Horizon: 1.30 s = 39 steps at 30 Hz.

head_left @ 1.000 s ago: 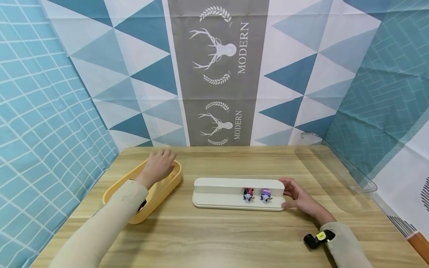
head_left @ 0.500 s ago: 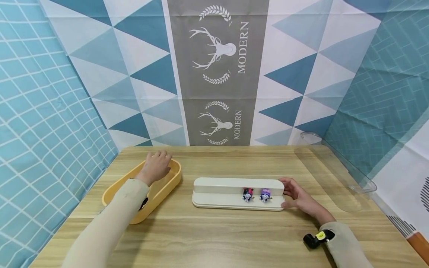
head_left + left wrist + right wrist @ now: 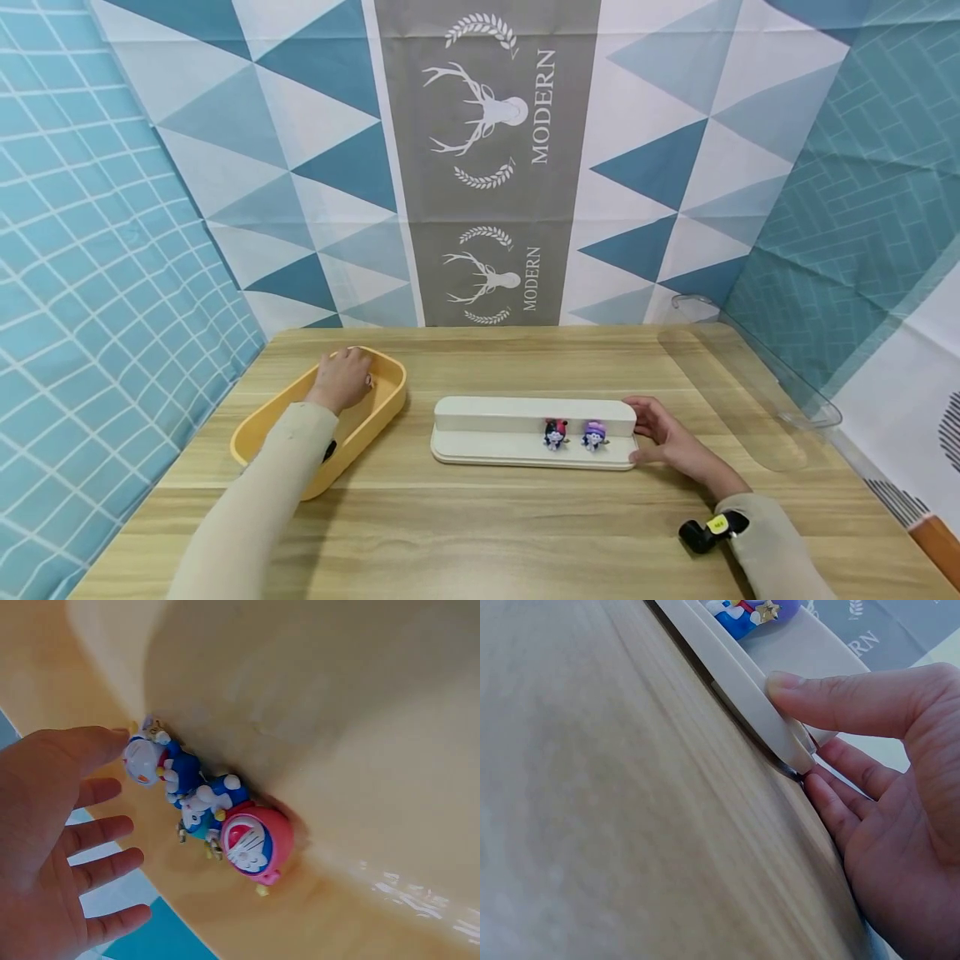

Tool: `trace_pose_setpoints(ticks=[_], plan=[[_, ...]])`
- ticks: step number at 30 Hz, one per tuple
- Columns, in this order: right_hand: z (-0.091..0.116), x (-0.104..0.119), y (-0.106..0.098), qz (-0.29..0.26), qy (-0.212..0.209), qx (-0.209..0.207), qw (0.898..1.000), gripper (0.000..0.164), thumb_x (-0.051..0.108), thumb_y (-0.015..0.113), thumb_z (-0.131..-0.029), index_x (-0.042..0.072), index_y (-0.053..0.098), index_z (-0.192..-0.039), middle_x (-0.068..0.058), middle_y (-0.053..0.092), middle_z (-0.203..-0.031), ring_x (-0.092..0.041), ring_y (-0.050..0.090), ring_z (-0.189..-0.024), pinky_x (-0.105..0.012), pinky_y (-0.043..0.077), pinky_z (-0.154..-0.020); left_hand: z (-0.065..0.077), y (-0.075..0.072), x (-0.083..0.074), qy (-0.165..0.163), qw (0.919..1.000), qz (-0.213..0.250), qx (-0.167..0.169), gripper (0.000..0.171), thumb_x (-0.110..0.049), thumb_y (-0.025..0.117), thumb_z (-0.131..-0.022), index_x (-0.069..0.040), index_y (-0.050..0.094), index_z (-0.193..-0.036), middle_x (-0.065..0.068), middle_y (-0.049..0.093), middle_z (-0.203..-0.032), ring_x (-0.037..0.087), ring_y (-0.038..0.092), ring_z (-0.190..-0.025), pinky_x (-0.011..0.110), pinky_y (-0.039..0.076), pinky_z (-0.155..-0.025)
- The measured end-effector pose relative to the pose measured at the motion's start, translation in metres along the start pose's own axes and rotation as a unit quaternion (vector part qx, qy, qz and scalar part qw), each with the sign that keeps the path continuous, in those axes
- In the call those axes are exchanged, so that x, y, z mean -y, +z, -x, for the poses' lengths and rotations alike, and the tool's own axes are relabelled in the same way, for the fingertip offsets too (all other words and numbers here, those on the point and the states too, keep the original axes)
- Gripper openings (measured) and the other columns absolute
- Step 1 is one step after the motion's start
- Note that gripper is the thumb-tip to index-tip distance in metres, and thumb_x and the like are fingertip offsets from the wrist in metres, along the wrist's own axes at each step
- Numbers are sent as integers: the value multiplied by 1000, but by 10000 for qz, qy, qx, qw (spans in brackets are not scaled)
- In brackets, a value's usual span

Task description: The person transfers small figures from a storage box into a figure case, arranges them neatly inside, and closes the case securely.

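Observation:
In the head view my left hand [image 3: 342, 379] is lowered into the yellow oblong bin [image 3: 390, 404]. The left wrist view has its fingers spread, its thumb tip at the head of a white-faced blue figurine [image 3: 142, 761]; whether they touch is unclear. Beside that one lie a teal-headed figurine [image 3: 196, 821] and a pink-hooded figurine [image 3: 259, 844]. My right hand [image 3: 675, 448] holds the right end of a cream stepped display stand [image 3: 480, 446], thumb on its front edge, fingers at its end. On the stand's lower step are a red-and-black-headed figurine [image 3: 555, 434] and a purple-hatted figurine [image 3: 594, 436].
A clear plastic cover [image 3: 750, 392] lies on the right of the wooden table [image 3: 480, 533]. Patterned cloth [image 3: 487, 167] hangs behind the table, and blue tiled cloth [image 3: 112, 250] closes the left side.
My left hand has sunk lower into the bin and shifted slightly left. The right hand, the stand and the two figurines on it have stayed put.

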State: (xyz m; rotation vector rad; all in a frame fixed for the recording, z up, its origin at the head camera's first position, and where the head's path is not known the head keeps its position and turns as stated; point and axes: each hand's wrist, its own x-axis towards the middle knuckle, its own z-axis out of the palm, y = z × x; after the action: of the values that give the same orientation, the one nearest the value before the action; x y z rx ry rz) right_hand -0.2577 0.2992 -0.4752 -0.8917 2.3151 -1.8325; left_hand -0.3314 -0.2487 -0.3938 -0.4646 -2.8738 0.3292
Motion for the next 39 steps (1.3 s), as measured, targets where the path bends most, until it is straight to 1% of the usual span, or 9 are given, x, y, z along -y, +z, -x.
trace_pose_setpoints(ticks=[4,7,11,16,22,27,33,36,39], plan=[[-1,-1,0,22,56,-8,10000,82,-10,77,-75,-11,29,-142,-8,51,-129,-3,53,-114,-16,43,-97,3,-2,1,-149,9990,-276,311,39,-31,69,-93,3,65,-112,24,60,-115,43,55,-109,63,46,-87],[0,-2,0,50,82,-22,10000,83,-9,78,-75,-11,29,-142,-6,51,-129,-2,53,-115,-16,43,-97,4,-4,0,-219,9976,-426,497,39,-32,67,-95,5,66,-109,23,59,-115,41,54,-110,62,46,-87],[0,-3,0,77,183,-46,9998,84,-8,78,-76,-11,28,-143,-12,49,-131,-2,53,-115,-16,42,-97,2,-3,-1,-288,9965,-434,661,37,-30,62,-97,5,68,-105,23,59,-114,40,53,-110,61,45,-87],[-1,-3,0,91,345,-77,9993,84,-8,79,-75,-9,29,-143,-21,47,-133,-3,53,-114,-16,42,-97,0,0,0,-420,9949,-377,836,39,-31,57,-100,6,70,-106,24,57,-122,41,49,-117,64,41,-93],[-1,-2,1,78,425,-84,9990,84,-7,79,-75,-8,30,-143,-26,45,-134,-4,53,-114,-17,43,-97,2,6,2,-437,9943,-371,894,35,-28,55,-101,3,72,-99,25,55,-124,41,46,-120,65,37,-95],[-1,0,1,132,440,-93,9989,84,-7,79,-75,-8,30,-143,-24,46,-134,-3,53,-114,-16,42,-97,5,10,3,-377,9950,-313,873,28,-20,51,-103,1,70,-107,25,56,-120,43,45,-119,67,35,-96],[-1,2,1,166,458,-124,9987,84,-6,80,-74,-8,31,-143,-24,47,-133,-4,53,-114,-16,42,-97,6,11,5,-324,9967,-222,713,24,-9,49,-102,1,69,-112,27,56,-123,45,46,-121,68,35,-98],[-1,3,1,157,439,-115,9988,84,-7,79,-74,-8,31,-143,-22,47,-133,-4,53,-114,-16,42,-97,5,10,5,-322,9972,-100,662,24,-8,49,-102,0,69,-114,28,57,-123,46,46,-121,68,34,-99],[-1,2,1,127,379,-79,9992,84,-7,79,-75,-9,30,-143,-18,49,-132,-3,53,-114,-16,42,-97,4,9,5,-340,9971,42,686,24,-8,50,-102,0,69,-113,28,57,-122,46,46,-120,68,33,-99]])
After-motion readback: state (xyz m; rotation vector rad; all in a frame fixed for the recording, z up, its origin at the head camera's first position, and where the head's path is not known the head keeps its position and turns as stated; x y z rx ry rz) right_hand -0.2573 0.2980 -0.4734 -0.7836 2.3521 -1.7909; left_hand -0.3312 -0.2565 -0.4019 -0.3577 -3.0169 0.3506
